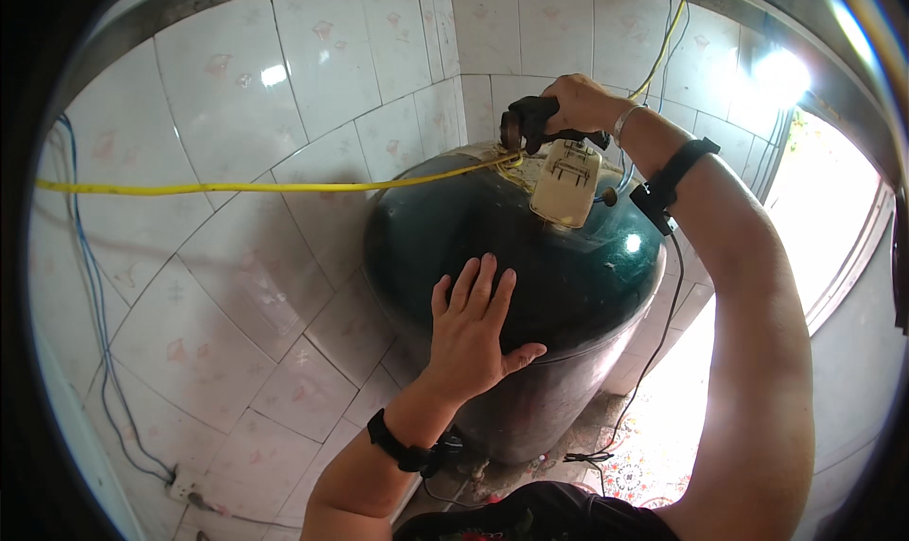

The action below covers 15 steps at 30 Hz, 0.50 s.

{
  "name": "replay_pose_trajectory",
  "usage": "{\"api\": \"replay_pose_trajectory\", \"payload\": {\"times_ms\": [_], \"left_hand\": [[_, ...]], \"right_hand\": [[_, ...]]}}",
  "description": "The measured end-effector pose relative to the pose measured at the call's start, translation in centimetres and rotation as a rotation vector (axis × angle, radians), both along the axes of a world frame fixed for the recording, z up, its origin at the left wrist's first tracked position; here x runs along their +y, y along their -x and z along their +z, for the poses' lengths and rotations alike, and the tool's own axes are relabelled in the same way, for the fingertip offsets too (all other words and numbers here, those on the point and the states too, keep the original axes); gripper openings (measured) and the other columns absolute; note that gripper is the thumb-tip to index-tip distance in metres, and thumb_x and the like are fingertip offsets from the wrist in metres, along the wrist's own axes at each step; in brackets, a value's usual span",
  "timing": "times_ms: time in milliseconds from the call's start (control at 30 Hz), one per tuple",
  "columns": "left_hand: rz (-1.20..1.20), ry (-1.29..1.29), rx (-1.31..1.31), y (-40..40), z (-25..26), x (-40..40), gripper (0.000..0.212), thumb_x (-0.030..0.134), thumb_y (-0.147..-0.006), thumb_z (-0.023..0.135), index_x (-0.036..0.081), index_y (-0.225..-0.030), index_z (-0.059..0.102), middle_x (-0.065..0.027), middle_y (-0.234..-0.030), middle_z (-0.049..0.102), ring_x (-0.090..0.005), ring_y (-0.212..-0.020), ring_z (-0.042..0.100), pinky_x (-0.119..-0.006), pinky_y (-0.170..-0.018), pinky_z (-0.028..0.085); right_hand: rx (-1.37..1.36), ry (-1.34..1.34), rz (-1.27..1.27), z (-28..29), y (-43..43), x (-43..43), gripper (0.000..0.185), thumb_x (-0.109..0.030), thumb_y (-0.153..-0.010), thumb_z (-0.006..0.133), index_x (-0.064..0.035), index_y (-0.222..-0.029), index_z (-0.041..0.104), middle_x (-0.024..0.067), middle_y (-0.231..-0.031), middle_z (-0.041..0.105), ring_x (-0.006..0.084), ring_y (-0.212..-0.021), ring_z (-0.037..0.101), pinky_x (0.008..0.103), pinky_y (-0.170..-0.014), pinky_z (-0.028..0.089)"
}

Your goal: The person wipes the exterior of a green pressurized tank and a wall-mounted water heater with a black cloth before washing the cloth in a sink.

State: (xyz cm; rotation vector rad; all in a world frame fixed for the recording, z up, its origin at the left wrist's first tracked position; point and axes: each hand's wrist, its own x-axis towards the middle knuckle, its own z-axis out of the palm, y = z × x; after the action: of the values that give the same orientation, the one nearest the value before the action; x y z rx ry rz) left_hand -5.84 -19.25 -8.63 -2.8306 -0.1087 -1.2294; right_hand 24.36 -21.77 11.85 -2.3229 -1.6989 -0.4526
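Before me stands a large dark green tank [426,221] with a domed top and a greyish, worn lower body. My left hand [469,328] lies palm down against the front of the dome, its fingers apart and nothing in it. Over the far side of the top, my right hand [579,108] grips a crumpled black cloth [534,118]. Part of that cloth is hidden by the hand. Beside it rises a brown pipe fitting [510,130]. Just below my right hand, a cream plastic box [566,193] with slots sits on the dome.
A yellow cable [284,187] runs from the left to the tank top. Blue wires [92,271] hang along the tiled wall [305,150] to a socket [183,485]. A black cord [667,335] trails from my right wrist strap [671,175]. Bright light enters through the doorway [824,207].
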Motion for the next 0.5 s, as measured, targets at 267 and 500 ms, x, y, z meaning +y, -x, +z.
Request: {"api": "replay_pose_trajectory", "payload": {"times_ms": [267,500], "left_hand": [[0.004,0.012,-0.014,-0.1,0.0,-0.2,0.089,0.066,-0.076,0.061,0.001,-0.135,0.045,-0.0244,-0.141,0.040,-0.0398,-0.127,0.039,-0.054,-0.102,0.026],[-0.005,0.014,-0.023,-0.1,-0.1,-0.2,0.087,0.066,-0.078,0.059,0.002,-0.135,0.045,-0.0240,-0.142,0.040,-0.0387,-0.129,0.038,-0.054,-0.103,0.026]], "right_hand": [[-0.038,0.146,0.081,0.7,1.6,-1.3,0.035,-0.020,-0.073,0.074,-0.0042,-0.104,0.069,0.0175,-0.088,0.069,0.0314,-0.084,0.066,0.0393,-0.075,0.052],[0.113,0.311,0.138,2.0,1.9,-2.0,0.039,-0.016,-0.077,0.073,-0.0052,-0.114,0.066,0.0119,-0.090,0.071,0.0227,-0.080,0.065,0.0353,-0.076,0.052]]}}
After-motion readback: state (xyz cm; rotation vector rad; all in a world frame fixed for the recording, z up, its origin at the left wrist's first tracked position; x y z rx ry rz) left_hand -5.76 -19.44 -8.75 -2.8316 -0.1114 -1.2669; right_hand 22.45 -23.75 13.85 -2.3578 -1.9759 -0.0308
